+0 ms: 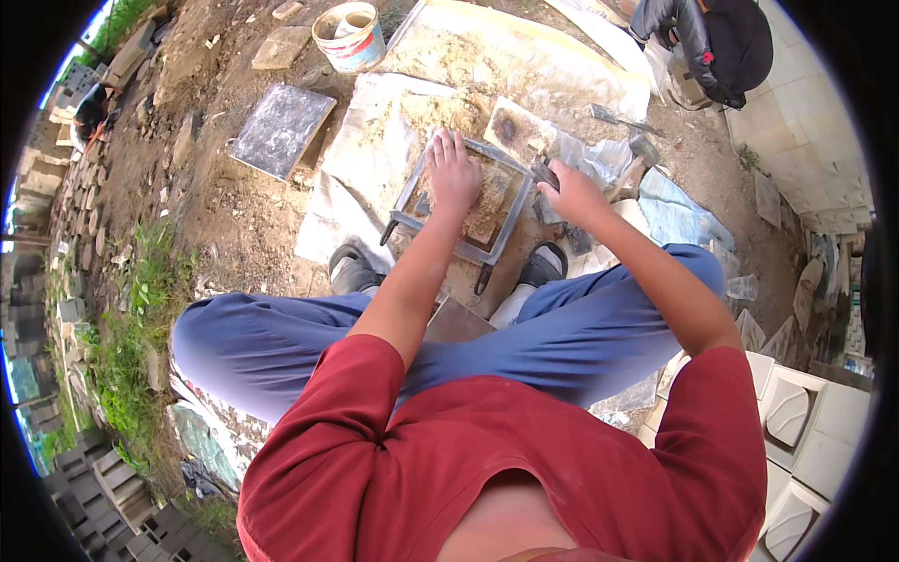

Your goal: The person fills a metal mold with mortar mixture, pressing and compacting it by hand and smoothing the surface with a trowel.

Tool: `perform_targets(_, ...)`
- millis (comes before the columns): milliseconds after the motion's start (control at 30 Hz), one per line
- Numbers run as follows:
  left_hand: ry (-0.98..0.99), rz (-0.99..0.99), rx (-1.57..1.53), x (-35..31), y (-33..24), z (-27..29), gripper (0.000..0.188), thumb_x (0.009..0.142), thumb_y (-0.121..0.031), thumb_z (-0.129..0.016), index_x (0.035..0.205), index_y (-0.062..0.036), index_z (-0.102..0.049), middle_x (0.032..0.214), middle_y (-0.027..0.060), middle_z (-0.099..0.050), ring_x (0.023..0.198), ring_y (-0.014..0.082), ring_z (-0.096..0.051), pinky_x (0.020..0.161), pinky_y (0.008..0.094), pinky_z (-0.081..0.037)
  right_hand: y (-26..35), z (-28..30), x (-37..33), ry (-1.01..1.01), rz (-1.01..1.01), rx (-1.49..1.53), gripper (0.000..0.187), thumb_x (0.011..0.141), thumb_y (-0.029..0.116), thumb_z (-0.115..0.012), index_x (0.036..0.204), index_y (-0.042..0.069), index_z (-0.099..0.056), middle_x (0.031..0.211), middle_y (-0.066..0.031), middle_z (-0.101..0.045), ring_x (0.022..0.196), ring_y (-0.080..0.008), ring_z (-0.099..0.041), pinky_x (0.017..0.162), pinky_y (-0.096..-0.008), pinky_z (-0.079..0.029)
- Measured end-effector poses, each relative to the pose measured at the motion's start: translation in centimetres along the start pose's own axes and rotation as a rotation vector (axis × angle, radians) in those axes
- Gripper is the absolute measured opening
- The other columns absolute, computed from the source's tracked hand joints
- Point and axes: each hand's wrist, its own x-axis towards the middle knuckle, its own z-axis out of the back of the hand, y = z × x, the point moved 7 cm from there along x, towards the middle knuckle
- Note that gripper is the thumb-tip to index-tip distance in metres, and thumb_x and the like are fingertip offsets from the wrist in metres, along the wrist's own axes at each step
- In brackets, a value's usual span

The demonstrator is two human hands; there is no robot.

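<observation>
Between my feet is a square metal mould frame [511,223] with dark handles, and tan sandy powder [489,208] lies inside it. My left hand [453,178] rests flat over the frame's left part, fingers stretched out toward its far edge. At the frame's far right corner, my right hand [577,195] is closed around a small dark block-like piece [543,174]; its exact kind is hard to make out. Just beyond the frame lies a pale board [513,129] with a dark burnt-looking spot. Part of the frame's inside is hidden under my left hand and forearm.
Loose powder covers a pale sheet [599,77] ahead. A bucket [350,39] and a dark square slab [283,131] stand left of it. To the right lie a trowel [620,118], a hammer [644,150], blue plastic [682,212] and a black backpack [735,51]. Pale tiles [787,412] are stacked nearby.
</observation>
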Motion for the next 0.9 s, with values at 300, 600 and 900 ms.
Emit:
perform_targets(300, 0.346, -0.38, 0.025, -3.3, -4.0, -1.6, 0.067, 0.108, -0.039, -0.02, 0.163, -0.0005, -0.015, 0.172, 0.0171, -0.005, 0.159, 0.0311, -0.009, 0.13, 0.0436, -0.007, -4.2, -1.0, 2.1, 0.09, -0.07, 0.018, 0.041, 0.095, 0.035, -0.067, 0.113, -0.001, -0.061, 0.103, -0.0293, -0.07, 0.1, -0.0457, -0.068, 0.087, -0.0521, -0.053)
perform_targets(600, 0.211, -0.141, 0.115, 2.8, 0.1, -2.0, 0.067, 0.107, -0.04, -0.028, 0.163, -0.0031, -0.02, 0.172, 0.0157, -0.015, 0.16, 0.03, -0.01, 0.129, 0.0459, -0.011, -0.7, -0.3, 7.0, 0.159, -0.061, 0.041, 0.04, 0.097, 0.033, -0.064, 0.117, -0.001, -0.063, 0.106, -0.0273, -0.071, 0.101, -0.0435, -0.069, 0.088, -0.0507, -0.054)
perform_targets(900, 0.174, -0.04, 0.061, -7.8, 5.4, 3.4, 0.066, 0.105, -0.035, -0.036, 0.159, 0.0024, -0.028, 0.167, 0.021, -0.026, 0.155, 0.0383, -0.024, 0.125, 0.0521, -0.02, -0.9, 0.1, 9.4, 0.399, -0.05, -0.087, 0.042, 0.098, 0.033, -0.06, 0.088, -0.007, -0.07, 0.079, -0.0211, -0.074, 0.07, -0.0347, -0.073, 0.072, -0.0434, -0.059)
